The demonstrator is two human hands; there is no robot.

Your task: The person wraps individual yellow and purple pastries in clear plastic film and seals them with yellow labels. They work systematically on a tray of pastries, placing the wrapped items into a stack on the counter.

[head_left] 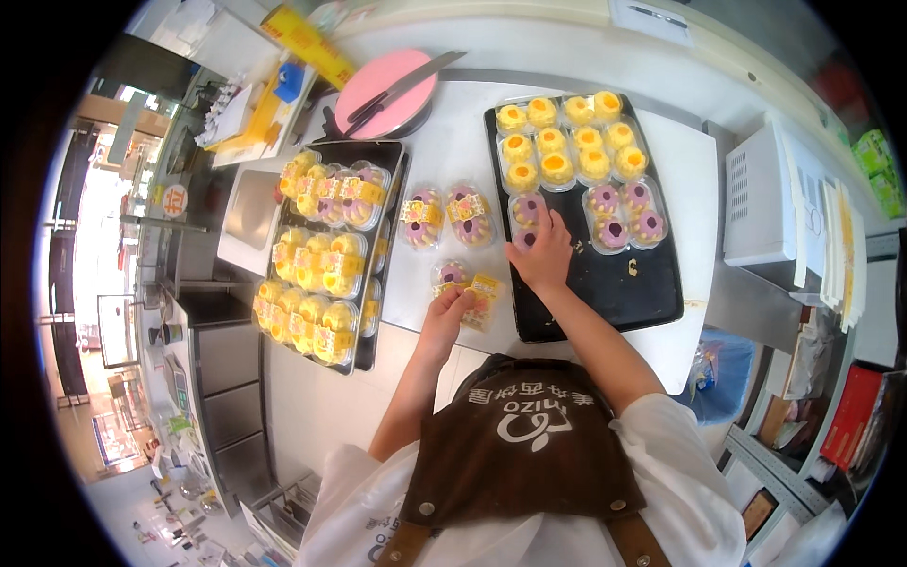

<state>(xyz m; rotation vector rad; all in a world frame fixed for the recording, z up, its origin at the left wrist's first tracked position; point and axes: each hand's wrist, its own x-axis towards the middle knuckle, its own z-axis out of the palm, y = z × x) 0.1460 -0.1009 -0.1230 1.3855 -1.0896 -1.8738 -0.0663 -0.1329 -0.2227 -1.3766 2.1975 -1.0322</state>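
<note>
On the white table, my left hand has its fingers pinched at the edge of a yellow printed label. Just beyond those fingertips stands a small clear box with a purple pastry, its near part hidden by the hand. My right hand reaches over the left edge of a black tray. Its fingers and thumb are around a clear box of purple pastries, partly covering it. Two labelled boxes of purple pastries stand side by side between the trays.
Yellow pastries in clear boxes and another purple box share the black tray. Labelled boxes fill a second dark tray at left. Behind it, a long knife lies on a pink round board. A blue-lined bin stands right.
</note>
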